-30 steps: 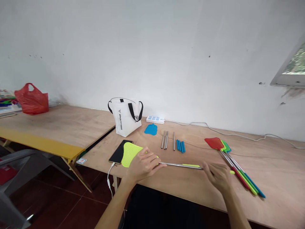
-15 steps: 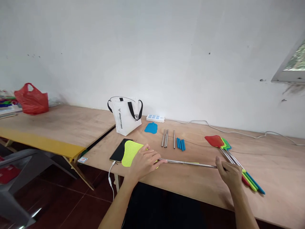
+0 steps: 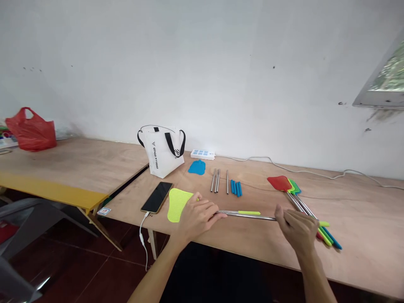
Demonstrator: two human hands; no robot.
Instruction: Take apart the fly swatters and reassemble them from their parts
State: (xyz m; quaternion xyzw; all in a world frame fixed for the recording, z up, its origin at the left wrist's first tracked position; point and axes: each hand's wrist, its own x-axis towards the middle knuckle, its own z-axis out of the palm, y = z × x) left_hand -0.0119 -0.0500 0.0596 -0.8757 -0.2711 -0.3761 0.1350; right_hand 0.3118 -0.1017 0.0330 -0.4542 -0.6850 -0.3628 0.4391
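A fly swatter's thin metal shaft (image 3: 263, 217) stretches between my two hands, just above the table. My left hand (image 3: 200, 213) is closed around its left part, beside a yellow-green mesh swatter head (image 3: 178, 204) that the fingers partly cover. My right hand (image 3: 298, 227) is closed on the other end, with a yellow-green grip (image 3: 324, 224) sticking out beyond it. Behind the shaft, a second yellow-green grip (image 3: 249, 213) on a metal rod runs toward my left hand. Which of the two rods the mesh head belongs to, I cannot tell.
Finished-looking swatters with red (image 3: 279, 183) and green heads lie at right. Behind are metal tubes (image 3: 217, 181), blue grips (image 3: 236, 188) and a blue swatter head (image 3: 197, 167). A phone (image 3: 157, 197) on a cable, a white bag (image 3: 162, 153) and a power strip (image 3: 202, 154) stand left.
My hands have come slightly closer together along the shaft. The yellow-green head has shifted right, off the phone it overlapped. More of the second grip shows, and the view has turned slightly.
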